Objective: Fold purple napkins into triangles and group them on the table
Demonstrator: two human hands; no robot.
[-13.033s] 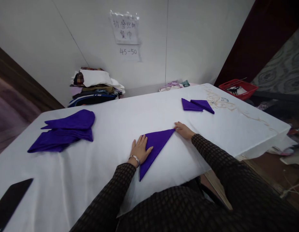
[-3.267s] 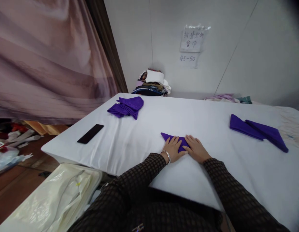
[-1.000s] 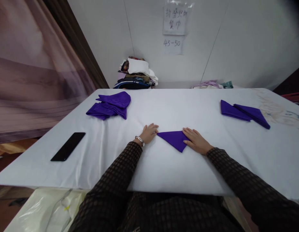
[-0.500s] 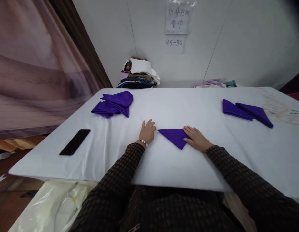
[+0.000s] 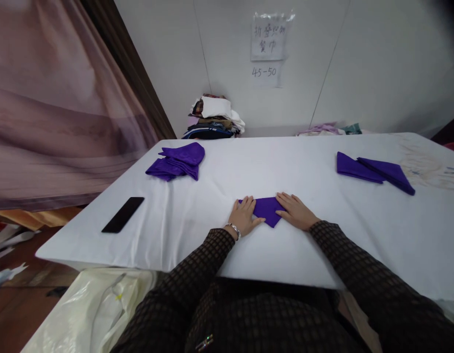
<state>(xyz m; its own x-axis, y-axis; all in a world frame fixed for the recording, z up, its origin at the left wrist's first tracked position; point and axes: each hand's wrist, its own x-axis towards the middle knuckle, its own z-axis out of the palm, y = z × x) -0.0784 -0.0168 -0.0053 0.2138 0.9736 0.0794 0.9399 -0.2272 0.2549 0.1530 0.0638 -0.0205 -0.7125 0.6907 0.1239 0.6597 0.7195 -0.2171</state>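
A folded purple napkin (image 5: 267, 210) lies flat on the white tablecloth in front of me, one corner pointing toward my body. My left hand (image 5: 244, 216) rests with fingers stretched out over its left corner, thumb reaching along the near side. Over the right part, my right hand (image 5: 296, 211) lies flat, fingers extended and covering that corner. Both hands press from above rather than grip, and the napkin's two ends are hidden beneath them.
Crumpled purple napkins (image 5: 179, 161) lie at the back left, and folded purple ones (image 5: 375, 171) at the back right. A black phone (image 5: 123, 214) is on the left of the white-covered table (image 5: 307, 264). Stacked clothes (image 5: 214, 117) stand behind the far edge, below a paper sign (image 5: 269, 41).
My left hand has moved right, from beside the napkin onto its left corner. The right hand stays on the right part. The whole view has shifted slightly.
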